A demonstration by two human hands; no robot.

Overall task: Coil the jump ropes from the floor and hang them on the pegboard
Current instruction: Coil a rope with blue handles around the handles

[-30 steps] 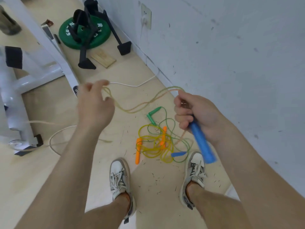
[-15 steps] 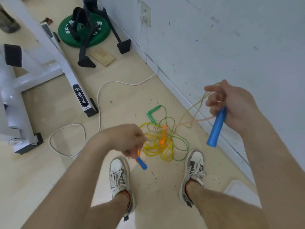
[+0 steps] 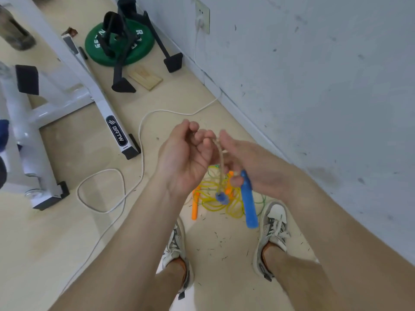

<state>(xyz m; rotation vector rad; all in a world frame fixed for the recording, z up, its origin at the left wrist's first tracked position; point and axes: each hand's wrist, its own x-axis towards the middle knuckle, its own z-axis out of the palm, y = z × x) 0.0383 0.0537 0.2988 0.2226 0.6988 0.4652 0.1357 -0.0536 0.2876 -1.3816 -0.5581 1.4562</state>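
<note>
My two hands meet at chest height over the floor. My right hand [image 3: 244,162] grips the top of a blue jump-rope handle [image 3: 248,200] that hangs downward. My left hand [image 3: 186,158], palm up with fingers curled, holds the pale cord of that rope [image 3: 221,167], and the second blue handle [image 3: 221,197] dangles below it, seen end-on. On the floor between my shoes lies a tangle of yellow rope [image 3: 215,198] with orange handles [image 3: 195,206] and some green rope [image 3: 261,202]. No pegboard is in view.
A grey wall [image 3: 314,86] runs along the right. A white cable [image 3: 134,176] loops across the floor from a wall socket [image 3: 202,17]. A white exercise frame [image 3: 94,90] stands at left. A green weight plate [image 3: 119,44], a black stand and a wooden block [image 3: 146,78] lie beyond.
My hands, wide apart before, have come together in front of me. The left hand rose from near the floor with the second blue handle, and the cord is now gathered between both hands.
</note>
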